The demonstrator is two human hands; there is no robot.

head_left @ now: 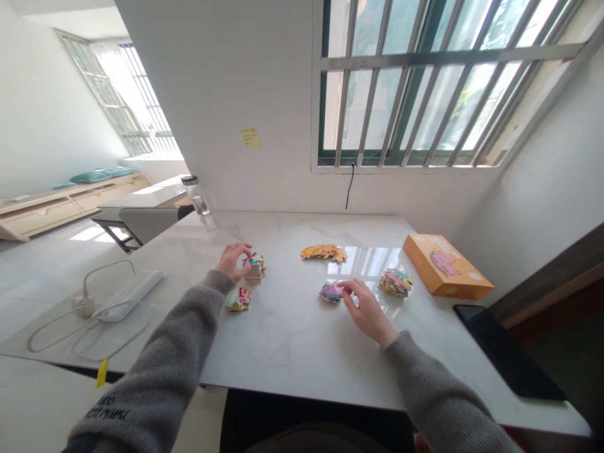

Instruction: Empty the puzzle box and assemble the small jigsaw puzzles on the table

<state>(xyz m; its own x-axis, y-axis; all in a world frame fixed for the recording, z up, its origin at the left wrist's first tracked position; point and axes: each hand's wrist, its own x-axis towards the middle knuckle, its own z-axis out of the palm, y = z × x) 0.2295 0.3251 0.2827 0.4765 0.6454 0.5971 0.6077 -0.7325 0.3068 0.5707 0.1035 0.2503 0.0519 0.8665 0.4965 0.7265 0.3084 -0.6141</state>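
Note:
My left hand [234, 261] is curled in a pinch at the left edge of a tall stack of colourful puzzle pieces [256, 270], its fingertips on the top piece. A shorter stack [239, 299] of the same kind lies just below it, nearer to me. My right hand [365, 308] reaches in from the right, thumb and forefinger closed on the edge of a purple puzzle piece [333, 290]. That piece tops a low stack, which is partly visible beneath it. Farther right stands another multicoloured stack [396, 282]. Orange-brown pieces [324, 252] lie overlapped in a row behind.
An orange box [446, 265] and a black tablet-like slab [509, 351] lie at the right of the white marble table [283, 352]. At left are a white power strip [129, 296] with looped cables and a clear bottle [196, 196]. A barred window is behind.

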